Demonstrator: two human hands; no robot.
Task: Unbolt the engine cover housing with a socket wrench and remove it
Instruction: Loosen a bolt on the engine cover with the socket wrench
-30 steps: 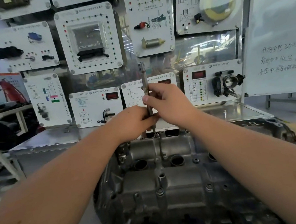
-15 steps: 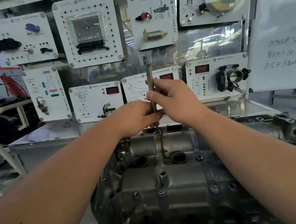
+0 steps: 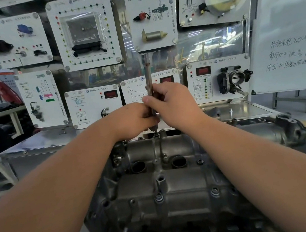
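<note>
Your left hand (image 3: 134,119): curled round the lower part of the socket wrench extension (image 3: 149,84), low on the shaft, just above the engine; the grip is closed on the tool.
Your right hand (image 3: 174,102): pinching the same shaft a little higher, thumb on the near side and fingers wrapped behind; this grip is also closed on the tool, and the two hands touch each other.
Socket wrench extension: a slim metal shaft, standing nearly upright, its top end well above your hands and in front of the display panels; its lower tip sits on a bolt (image 3: 156,135) at the far top edge of the housing. You cannot tell how deep the tip is seated.
Engine cover housing (image 3: 179,189): grey cast metal, on the engine directly below your forearms, between you and the steel bench (image 3: 246,108). Two round openings (image 3: 178,161) lie side by side near its far edge, and bolt heads (image 3: 215,191) show along its near part.
Behind the bench: white training panels (image 3: 84,30) with mounted car parts, among them a throttle body (image 3: 235,79).
Far right: a whiteboard (image 3: 293,35) with handwriting.
</note>
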